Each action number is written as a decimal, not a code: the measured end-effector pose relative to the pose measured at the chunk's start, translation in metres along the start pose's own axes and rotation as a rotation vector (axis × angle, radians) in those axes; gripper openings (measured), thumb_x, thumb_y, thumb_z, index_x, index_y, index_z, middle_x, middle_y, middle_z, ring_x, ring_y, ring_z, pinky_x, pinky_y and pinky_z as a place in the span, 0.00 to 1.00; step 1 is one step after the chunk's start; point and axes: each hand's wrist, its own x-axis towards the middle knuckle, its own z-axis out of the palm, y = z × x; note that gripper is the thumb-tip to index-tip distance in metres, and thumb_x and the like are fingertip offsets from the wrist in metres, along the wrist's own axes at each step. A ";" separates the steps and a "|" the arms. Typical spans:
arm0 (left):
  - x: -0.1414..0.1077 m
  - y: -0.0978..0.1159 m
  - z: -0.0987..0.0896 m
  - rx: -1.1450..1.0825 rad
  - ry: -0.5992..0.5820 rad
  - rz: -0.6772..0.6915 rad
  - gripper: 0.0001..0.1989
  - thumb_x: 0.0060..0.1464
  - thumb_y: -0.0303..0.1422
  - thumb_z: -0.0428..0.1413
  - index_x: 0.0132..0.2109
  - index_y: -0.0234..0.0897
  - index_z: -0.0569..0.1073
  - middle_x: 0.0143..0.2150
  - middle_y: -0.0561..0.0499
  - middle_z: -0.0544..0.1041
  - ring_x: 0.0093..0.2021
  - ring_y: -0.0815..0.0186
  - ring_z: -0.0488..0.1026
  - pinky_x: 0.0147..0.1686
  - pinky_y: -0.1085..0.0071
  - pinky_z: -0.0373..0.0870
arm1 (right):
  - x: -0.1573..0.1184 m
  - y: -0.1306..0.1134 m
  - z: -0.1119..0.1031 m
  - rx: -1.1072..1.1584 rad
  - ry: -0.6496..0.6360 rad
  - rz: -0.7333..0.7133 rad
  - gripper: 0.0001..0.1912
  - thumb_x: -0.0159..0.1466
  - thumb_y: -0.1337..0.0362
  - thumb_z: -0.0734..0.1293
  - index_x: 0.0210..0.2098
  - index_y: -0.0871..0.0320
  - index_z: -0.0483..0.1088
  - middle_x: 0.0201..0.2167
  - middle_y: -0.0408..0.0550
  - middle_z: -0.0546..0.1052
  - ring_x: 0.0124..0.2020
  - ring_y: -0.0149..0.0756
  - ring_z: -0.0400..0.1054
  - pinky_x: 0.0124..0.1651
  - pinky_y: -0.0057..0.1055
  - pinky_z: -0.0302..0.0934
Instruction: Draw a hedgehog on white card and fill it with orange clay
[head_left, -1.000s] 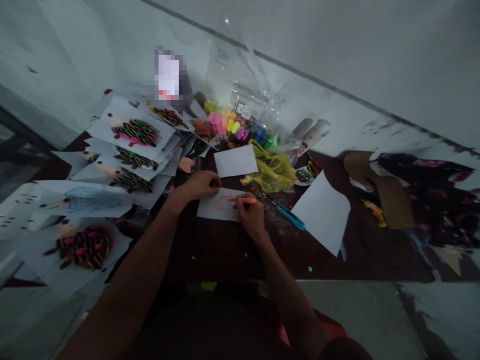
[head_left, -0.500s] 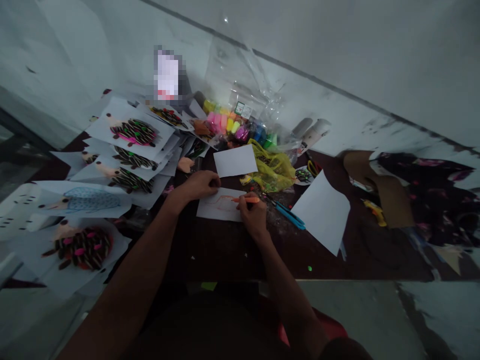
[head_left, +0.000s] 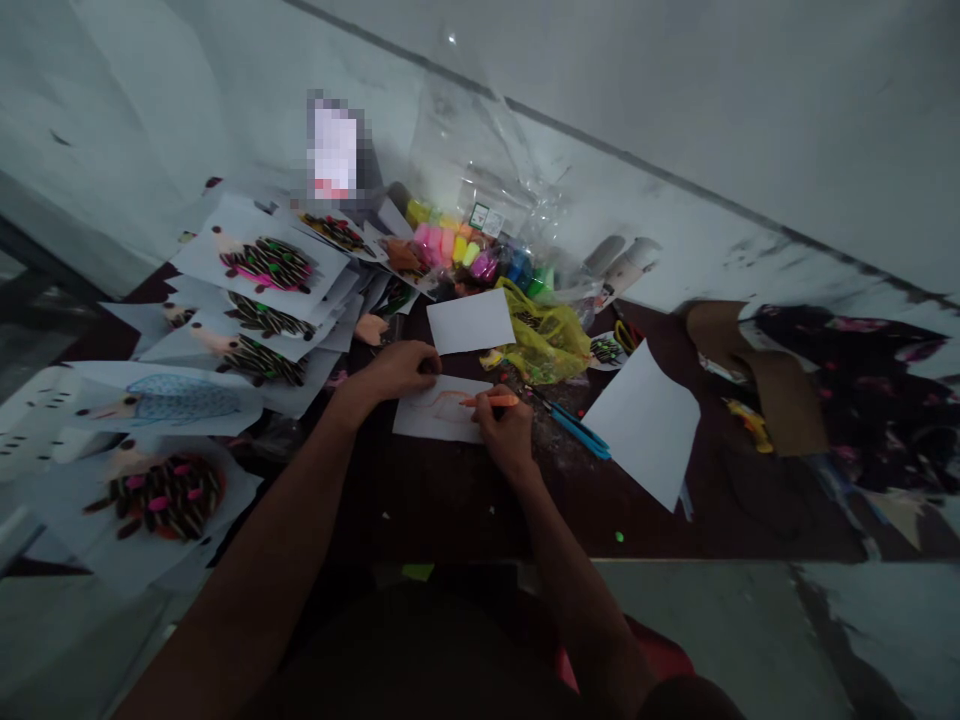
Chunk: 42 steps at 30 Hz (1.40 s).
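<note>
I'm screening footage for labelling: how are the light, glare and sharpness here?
Head view: dim overall, the tabletop very dark; small glints on the clear plastic bag; outer edges stretched and soft; a pixelated block hides one spot; lines on the drawing paper under the orange drawing tool look faint.

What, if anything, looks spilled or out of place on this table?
A small green bit lies alone near the front edge of the dark table, and pale specks litter the surface beside the blue-handled tool, looking like stray scraps.
</note>
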 end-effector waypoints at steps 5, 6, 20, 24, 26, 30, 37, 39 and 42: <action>0.000 0.000 0.000 0.004 -0.004 -0.004 0.14 0.48 0.29 0.55 0.42 0.36 0.80 0.41 0.46 0.82 0.40 0.60 0.77 0.39 0.69 0.69 | 0.001 0.005 -0.003 -0.085 0.075 0.011 0.14 0.65 0.56 0.61 0.25 0.54 0.67 0.19 0.44 0.76 0.22 0.34 0.69 0.31 0.29 0.62; -0.001 0.001 -0.001 0.001 -0.007 -0.004 0.14 0.48 0.29 0.55 0.42 0.35 0.80 0.41 0.46 0.82 0.40 0.60 0.77 0.38 0.69 0.69 | 0.001 0.005 -0.003 -0.089 0.070 0.007 0.14 0.65 0.56 0.61 0.25 0.54 0.67 0.19 0.44 0.75 0.22 0.34 0.69 0.31 0.29 0.62; -0.001 0.003 -0.002 -0.012 -0.006 -0.016 0.14 0.48 0.29 0.56 0.42 0.35 0.80 0.40 0.46 0.82 0.39 0.59 0.77 0.38 0.68 0.70 | 0.001 0.002 -0.002 -0.068 0.023 -0.003 0.15 0.64 0.55 0.61 0.24 0.53 0.66 0.17 0.42 0.72 0.20 0.33 0.66 0.30 0.28 0.61; -0.001 0.002 -0.002 -0.013 -0.007 -0.006 0.14 0.48 0.29 0.55 0.41 0.35 0.81 0.40 0.46 0.82 0.39 0.59 0.77 0.38 0.68 0.70 | 0.002 0.003 -0.004 -0.078 0.060 -0.001 0.14 0.64 0.56 0.61 0.24 0.53 0.65 0.18 0.42 0.72 0.21 0.33 0.66 0.30 0.29 0.60; 0.000 0.001 -0.001 -0.011 -0.003 -0.005 0.14 0.48 0.29 0.55 0.41 0.35 0.81 0.40 0.46 0.82 0.39 0.59 0.77 0.39 0.68 0.70 | 0.002 0.005 -0.006 -0.098 0.090 -0.002 0.14 0.64 0.56 0.60 0.24 0.53 0.65 0.18 0.41 0.71 0.20 0.33 0.65 0.30 0.29 0.59; 0.000 0.000 0.000 -0.010 0.002 -0.005 0.15 0.48 0.29 0.55 0.42 0.35 0.81 0.41 0.46 0.82 0.39 0.60 0.77 0.40 0.68 0.71 | 0.003 0.007 -0.006 -0.115 0.095 -0.013 0.14 0.64 0.56 0.60 0.24 0.53 0.64 0.17 0.41 0.71 0.20 0.32 0.65 0.30 0.29 0.59; -0.001 0.002 -0.002 0.012 -0.008 -0.008 0.13 0.49 0.28 0.55 0.41 0.36 0.80 0.40 0.47 0.82 0.38 0.61 0.77 0.38 0.70 0.69 | 0.000 0.001 -0.003 -0.063 0.056 -0.015 0.15 0.64 0.56 0.61 0.24 0.54 0.67 0.18 0.41 0.73 0.20 0.32 0.66 0.30 0.28 0.60; -0.001 0.003 -0.003 0.011 -0.008 -0.010 0.14 0.49 0.28 0.55 0.42 0.36 0.80 0.40 0.47 0.82 0.38 0.61 0.77 0.37 0.70 0.69 | -0.001 -0.004 0.000 -0.002 0.013 -0.028 0.15 0.65 0.56 0.61 0.24 0.54 0.68 0.20 0.42 0.74 0.22 0.32 0.68 0.30 0.28 0.61; -0.001 0.004 -0.003 0.011 -0.006 -0.016 0.14 0.48 0.29 0.55 0.42 0.35 0.81 0.41 0.46 0.82 0.39 0.60 0.77 0.38 0.69 0.70 | -0.002 -0.011 0.006 0.052 -0.057 -0.027 0.15 0.66 0.57 0.62 0.26 0.55 0.71 0.22 0.43 0.76 0.23 0.33 0.71 0.30 0.28 0.63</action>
